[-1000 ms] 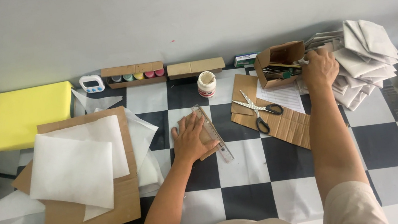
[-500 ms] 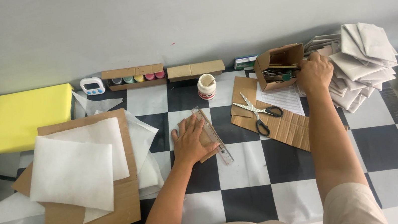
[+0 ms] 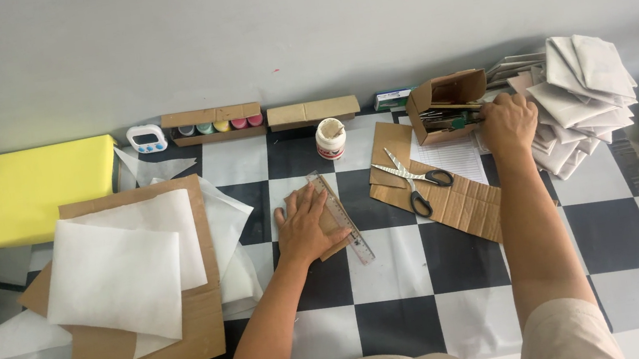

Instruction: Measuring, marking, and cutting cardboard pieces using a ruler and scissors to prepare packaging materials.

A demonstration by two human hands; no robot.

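1. Head view: left hand (image 3: 307, 226) lying flat, fingers spread apart, pressing a small cardboard piece (image 3: 331, 227) and touching the clear ruler (image 3: 340, 217) on the checkered table (image 3: 396, 275).
2. Ruler sitting at the hand's 3 o'clock edge, long axis running from 11 to 5 o'clock; left hand being by far the nearer one.
3. Right hand (image 3: 507, 122) reaching out to 1 o'clock, resting at the open box (image 3: 448, 103) of tools, just beside the stack of white folded paper (image 3: 582, 98); fingers curled together, whether clamped on anything not being possible to tell.
4. Scissors (image 3: 415, 180) lying shut on a corrugated sheet (image 3: 443, 197) between the two hands, near the right forearm, handles pointing toward 5 o'clock.
5. White jar (image 3: 330, 138) standing at 12 o'clock from the left hand, apart from it.
6. Lying at 9 o'clock: white sheets (image 3: 123, 268) on a large cardboard (image 3: 192, 333); beyond them, a yellow foam block (image 3: 40, 185).
7. Lining the grey wall at 12 o'clock: a timer (image 3: 145, 137), a paint-pot box (image 3: 213, 124), a flat carton (image 3: 313, 110).
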